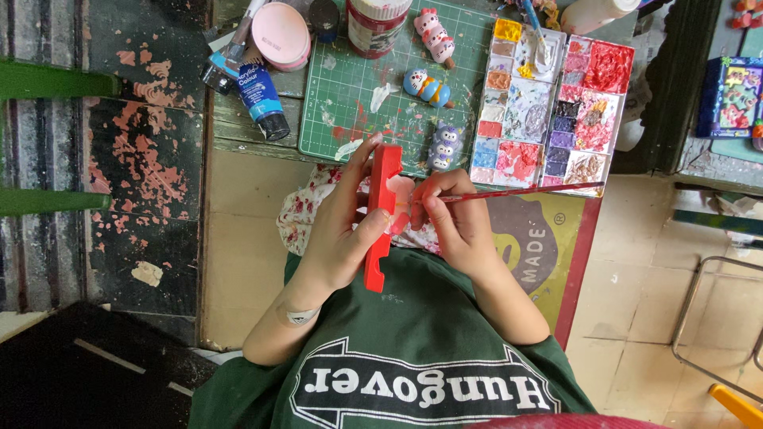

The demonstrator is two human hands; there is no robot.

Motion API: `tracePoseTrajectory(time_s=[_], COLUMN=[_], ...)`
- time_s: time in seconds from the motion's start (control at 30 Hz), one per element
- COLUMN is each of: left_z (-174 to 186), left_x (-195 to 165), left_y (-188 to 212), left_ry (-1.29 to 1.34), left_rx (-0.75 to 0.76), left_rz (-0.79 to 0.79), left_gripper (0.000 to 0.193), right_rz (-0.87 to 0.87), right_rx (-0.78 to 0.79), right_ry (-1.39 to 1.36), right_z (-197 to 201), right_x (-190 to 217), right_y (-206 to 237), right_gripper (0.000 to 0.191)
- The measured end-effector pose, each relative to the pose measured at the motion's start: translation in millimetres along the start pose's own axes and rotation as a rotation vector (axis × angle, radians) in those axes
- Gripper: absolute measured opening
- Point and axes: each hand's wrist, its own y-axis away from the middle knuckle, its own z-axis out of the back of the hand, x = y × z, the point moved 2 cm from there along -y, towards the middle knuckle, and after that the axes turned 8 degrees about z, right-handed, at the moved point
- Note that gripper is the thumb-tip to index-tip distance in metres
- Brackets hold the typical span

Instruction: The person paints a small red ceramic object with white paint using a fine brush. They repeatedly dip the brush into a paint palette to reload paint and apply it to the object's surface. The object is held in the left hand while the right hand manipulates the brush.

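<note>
Where the lap met the near edge of the bench (238, 131), a flat red figurine (381, 214) was held upright on its long side, clear of the bench and just above the green shirt. Left hand (342, 230): clasped around the piece, thumb pressed on the near face, fingers behind, so the grip fell on the narrow painted edges and the middle of the slab. Right hand (457, 222): pinched on a thin red-handled brush (517, 191), bristles touching a pale unpainted patch on the piece's right face. Judged handling: light, rigid, probably plaster or wood, likely to chip if dropped; wet red coat would smear and slip under fingers, so hold was best kept on dry edges and the back. Nearby, on a green cutting mat (350, 103): three small painted figures, one pink (434, 33), one blue (427, 87), one lilac (445, 147); a paint palette (548, 103) loaded with reds, purples and white; a blue paint tube (261, 95); a round pink case (281, 35); a red-lidded jar (377, 24).
</note>
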Motion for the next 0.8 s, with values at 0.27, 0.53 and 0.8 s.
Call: tracePoseTrajectory(time_s=[0.27,0.53,0.8], left_z=[0.3,0.5,0.6], left_x=[-0.7,-0.7,-0.3], left_y=[0.1,0.2,-0.7], left_ry=[0.026,0.004,0.001], left_rx=[0.009,0.004,0.001], left_rz=[0.019,0.005,0.001], left_gripper=[0.087,0.087,0.087], right_rz=[-0.006,-0.026,-0.021], right_rx=[0.026,0.030,0.003], right_ry=[0.050,0.103,0.054], right_z=[-0.3,0.6,0.3], right_x=[-0.5,-0.9,-0.2], right_y=[0.7,0.4,0.5], right_gripper=[0.010,0.010,0.010])
